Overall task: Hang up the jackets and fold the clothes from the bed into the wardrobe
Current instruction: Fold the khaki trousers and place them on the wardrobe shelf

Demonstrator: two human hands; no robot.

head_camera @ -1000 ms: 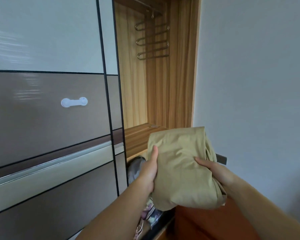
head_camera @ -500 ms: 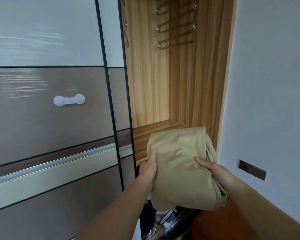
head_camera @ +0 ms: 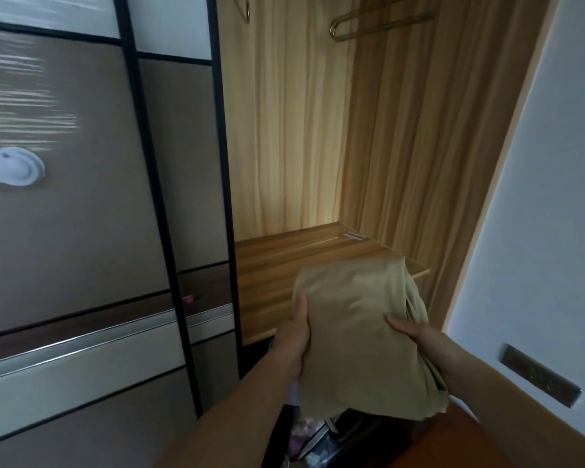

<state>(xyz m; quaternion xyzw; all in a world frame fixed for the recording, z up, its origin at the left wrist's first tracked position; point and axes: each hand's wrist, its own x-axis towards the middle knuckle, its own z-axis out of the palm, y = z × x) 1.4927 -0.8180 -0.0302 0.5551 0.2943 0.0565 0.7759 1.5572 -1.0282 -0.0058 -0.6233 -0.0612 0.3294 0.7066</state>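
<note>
I hold a folded tan garment [head_camera: 355, 332] in both hands in front of the open wardrobe. My left hand [head_camera: 293, 339] grips its left edge, thumb on top. On the right side my right hand [head_camera: 419, 336] grips it, thumb pressed on the top. The bundle's far end hangs over the front part of a wooden shelf [head_camera: 284, 261] inside the wardrobe. The garment hides the fingers beneath it.
A brown and white sliding door [head_camera: 81, 214] with a white handle [head_camera: 14, 170] covers the left. Metal hangers [head_camera: 368, 21] hang at the top of the compartment. Dark clutter [head_camera: 318, 440] lies under the shelf. A wall plate [head_camera: 539, 374] sits on the right wall.
I have come closer to the wardrobe and carried the tan garment forward, so its far end is now above the wooden shelf. Both hands keep the same hold.
</note>
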